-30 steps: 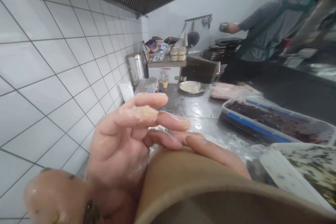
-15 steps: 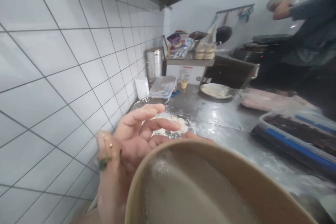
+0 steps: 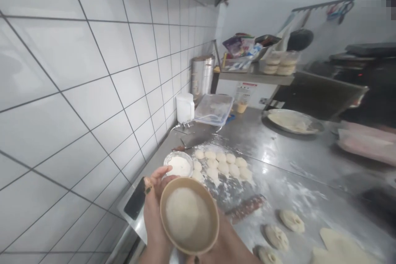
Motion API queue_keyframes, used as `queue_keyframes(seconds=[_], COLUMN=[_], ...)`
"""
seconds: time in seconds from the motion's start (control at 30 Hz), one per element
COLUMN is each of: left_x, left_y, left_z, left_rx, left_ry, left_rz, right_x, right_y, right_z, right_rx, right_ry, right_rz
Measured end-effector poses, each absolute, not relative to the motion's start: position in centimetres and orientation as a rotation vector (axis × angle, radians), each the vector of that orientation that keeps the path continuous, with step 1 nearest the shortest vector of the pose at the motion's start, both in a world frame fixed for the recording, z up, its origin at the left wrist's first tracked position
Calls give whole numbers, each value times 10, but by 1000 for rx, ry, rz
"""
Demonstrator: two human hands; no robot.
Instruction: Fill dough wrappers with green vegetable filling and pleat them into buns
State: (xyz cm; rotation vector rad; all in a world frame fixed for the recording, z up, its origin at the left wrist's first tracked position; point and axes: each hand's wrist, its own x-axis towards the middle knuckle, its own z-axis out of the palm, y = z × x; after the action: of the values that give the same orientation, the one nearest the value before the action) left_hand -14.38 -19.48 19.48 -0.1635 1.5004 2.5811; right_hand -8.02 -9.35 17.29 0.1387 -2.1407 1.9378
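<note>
A tan, paper-like bowl [image 3: 189, 218] of cloudy, whitish liquid is held up in front of me between my two hands. My left hand [image 3: 156, 192] presses against its left side, with the fingertips reaching past the rim and a small dark green bit on the thumb. On the other side, my right hand [image 3: 227, 231] supports the bowl from the right; its fingers are mostly hidden behind it. Just beyond my left fingertips stands a clear bowl of white flour [image 3: 179, 166]. Flattened dough pieces [image 3: 223, 167] lie in rows beside it.
A floury rolling pin [image 3: 247, 208] lies on the steel counter [image 3: 266, 173]. Pleated filled buns [image 3: 276, 237] and a sheet of dough [image 3: 340, 245] are at right. Farther back are a white jug [image 3: 185, 107], a plastic box [image 3: 214, 109] and a round tray [image 3: 292, 121]. The tiled wall [image 3: 77, 132] borders the left.
The bowl has moved down and away from my face, together with both hands. More of the counter shows now. The view has swung right-to-left, and the other person's arm has left it.
</note>
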Motion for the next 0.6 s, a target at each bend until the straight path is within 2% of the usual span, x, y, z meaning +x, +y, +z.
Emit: queue_keyframes(seconds=[0.3,0.47,0.6], left_x=[-247,-302,-322], left_y=[-175,-175,-203], left_z=[134,80,30], left_rx=[-268,-423,-747], left_ry=[1587,1521,1374], left_rz=[2654,2738,2567], right_x=[-185,-259,-326], right_y=[-83,-57,-31], right_z=[120,85,61], right_rx=[79,128,161], right_ry=[-2157,-2082,-2057], right_rz=[1911,1932,1951])
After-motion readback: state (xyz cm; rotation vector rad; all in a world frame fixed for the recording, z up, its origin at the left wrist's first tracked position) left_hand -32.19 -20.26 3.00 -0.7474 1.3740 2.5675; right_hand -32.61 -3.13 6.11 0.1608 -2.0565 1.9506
